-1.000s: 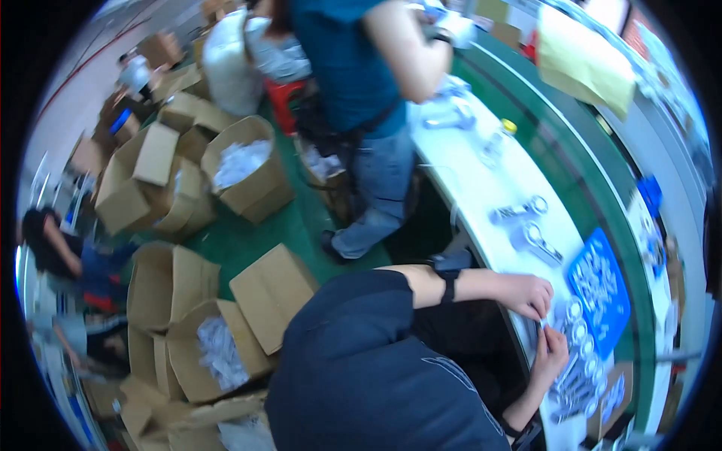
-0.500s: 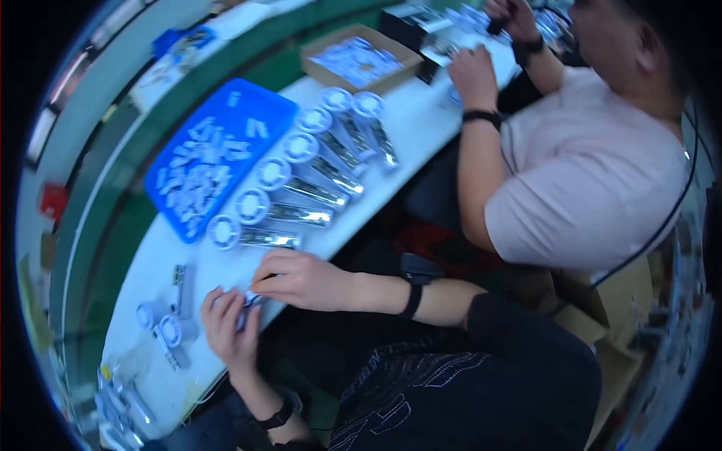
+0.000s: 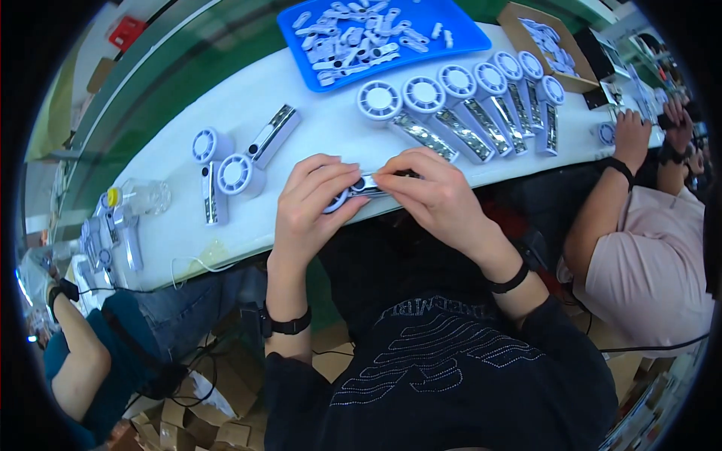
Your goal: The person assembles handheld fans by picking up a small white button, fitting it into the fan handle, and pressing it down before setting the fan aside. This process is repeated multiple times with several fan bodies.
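Since the earlier frame, the left hand (image 3: 312, 201) and right hand (image 3: 442, 192) have been brought to the view's centre. Over the tabletop's (image 3: 316, 124) near edge, a handheld fan (image 3: 365, 189) is clasped by left fingers and pinched by right; a fitting step is apparently in hand, calling for steady alignment. A blue tray (image 3: 466, 35) is set beyond, cartons (image 3: 233, 434) below.
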Demonstrator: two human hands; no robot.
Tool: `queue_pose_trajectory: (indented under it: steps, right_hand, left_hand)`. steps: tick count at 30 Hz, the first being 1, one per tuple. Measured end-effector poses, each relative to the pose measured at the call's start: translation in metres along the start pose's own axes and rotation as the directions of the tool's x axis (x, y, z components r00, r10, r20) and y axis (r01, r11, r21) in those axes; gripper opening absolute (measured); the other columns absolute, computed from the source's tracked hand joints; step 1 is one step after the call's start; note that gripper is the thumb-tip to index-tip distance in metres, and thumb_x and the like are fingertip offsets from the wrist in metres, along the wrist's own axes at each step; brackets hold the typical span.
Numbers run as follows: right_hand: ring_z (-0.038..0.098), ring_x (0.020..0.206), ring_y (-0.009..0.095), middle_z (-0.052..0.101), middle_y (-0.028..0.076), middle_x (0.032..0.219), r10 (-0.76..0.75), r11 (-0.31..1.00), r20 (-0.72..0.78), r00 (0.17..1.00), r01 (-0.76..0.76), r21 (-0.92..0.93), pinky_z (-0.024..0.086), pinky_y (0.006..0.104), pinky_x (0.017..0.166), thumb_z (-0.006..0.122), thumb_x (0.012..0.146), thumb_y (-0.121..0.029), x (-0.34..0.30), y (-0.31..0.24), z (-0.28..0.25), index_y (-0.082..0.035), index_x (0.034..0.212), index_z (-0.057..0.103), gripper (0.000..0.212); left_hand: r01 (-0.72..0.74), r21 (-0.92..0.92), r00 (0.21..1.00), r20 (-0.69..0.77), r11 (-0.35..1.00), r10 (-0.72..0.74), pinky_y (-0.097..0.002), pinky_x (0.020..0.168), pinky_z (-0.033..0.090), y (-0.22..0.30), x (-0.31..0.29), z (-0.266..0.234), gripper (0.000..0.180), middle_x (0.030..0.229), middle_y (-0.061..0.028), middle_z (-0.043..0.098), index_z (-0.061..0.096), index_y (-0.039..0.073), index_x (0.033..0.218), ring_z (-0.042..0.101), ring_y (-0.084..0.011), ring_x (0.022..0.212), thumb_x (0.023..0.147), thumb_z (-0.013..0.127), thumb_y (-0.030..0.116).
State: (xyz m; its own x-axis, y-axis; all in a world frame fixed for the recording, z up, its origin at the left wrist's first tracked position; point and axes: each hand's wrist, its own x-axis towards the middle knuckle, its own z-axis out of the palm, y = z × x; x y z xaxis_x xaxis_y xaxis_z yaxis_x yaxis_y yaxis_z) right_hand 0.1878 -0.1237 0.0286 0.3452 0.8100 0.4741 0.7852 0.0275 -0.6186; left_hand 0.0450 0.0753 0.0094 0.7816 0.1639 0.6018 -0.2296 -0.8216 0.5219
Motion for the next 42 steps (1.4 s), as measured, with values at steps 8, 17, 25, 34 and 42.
queue_pose_trajectory:
  steps: [8, 17, 25, 34, 42]
  right_hand:
    - [0.072, 0.104, 0.029, 0.075, 0.010, 0.112, -0.055, 0.997, 0.056, 0.997, 0.058, -0.053, 0.059, 0.0402, 0.087, 0.081, 0.090, 0.002, 0.004, 0.002, -0.007, -0.001, 0.113, 0.082, 0.024]
    - [0.074, 0.102, 0.028, 0.077, 0.009, 0.110, -0.055, 0.998, 0.035, 0.998, 0.055, 0.002, 0.060, 0.0376, 0.086, 0.083, 0.089, 0.000, 0.002, 0.011, -0.002, -0.002, 0.115, 0.083, 0.026]
    - [0.074, 0.107, 0.031, 0.079, 0.012, 0.121, -0.016, 1.000, -0.091, 0.996, 0.017, 0.007, 0.060, 0.0391, 0.092, 0.086, 0.088, -0.004, -0.011, 0.010, 0.006, 0.002, 0.115, 0.081, 0.027]
    - [0.072, 0.113, 0.034, 0.077, 0.015, 0.123, 0.003, 0.994, -0.107, 0.994, -0.016, -0.113, 0.059, 0.0418, 0.096, 0.086, 0.089, -0.004, -0.012, -0.004, 0.013, 0.005, 0.121, 0.077, 0.034]
    - [0.074, 0.112, 0.034, 0.078, 0.016, 0.121, -0.019, 0.969, -0.106, 0.994, -0.007, -0.248, 0.060, 0.0420, 0.096, 0.085, 0.090, -0.005, -0.014, -0.011, 0.014, 0.005, 0.120, 0.077, 0.032]
  left_hand:
    - [0.000, -0.007, 1.000, -0.008, 1.000, 0.000, -0.0420, 0.096, 0.061, 0.002, 0.000, 0.003, 0.039, 0.116, -0.0087, 0.081, 0.082, 0.002, 0.107, 0.072, -0.0330, 0.115, 0.072, 0.097, 0.009]
    - [-0.034, 0.012, 0.999, -0.005, 0.999, 0.034, -0.0418, 0.095, 0.061, -0.002, -0.004, 0.003, 0.039, 0.116, -0.0083, 0.081, 0.082, 0.002, 0.108, 0.072, -0.0328, 0.114, 0.073, 0.097, 0.010]
    - [-0.059, 0.020, 0.998, -0.012, 0.998, 0.059, -0.0434, 0.095, 0.060, 0.001, -0.002, 0.005, 0.044, 0.116, -0.0105, 0.080, 0.081, 0.001, 0.113, 0.072, -0.0339, 0.113, 0.073, 0.097, 0.011]
    - [-0.052, 0.044, 0.999, 0.007, 0.998, 0.052, -0.0440, 0.093, 0.060, -0.003, 0.008, 0.002, 0.043, 0.115, -0.0076, 0.078, 0.082, 0.004, 0.116, 0.070, -0.0335, 0.111, 0.075, 0.095, 0.013]
    - [-0.031, 0.129, 0.992, 0.124, 0.991, 0.015, -0.0433, 0.094, 0.059, 0.011, 0.010, -0.007, 0.046, 0.114, -0.0091, 0.077, 0.080, 0.004, 0.121, 0.069, -0.0332, 0.113, 0.079, 0.093, 0.014]
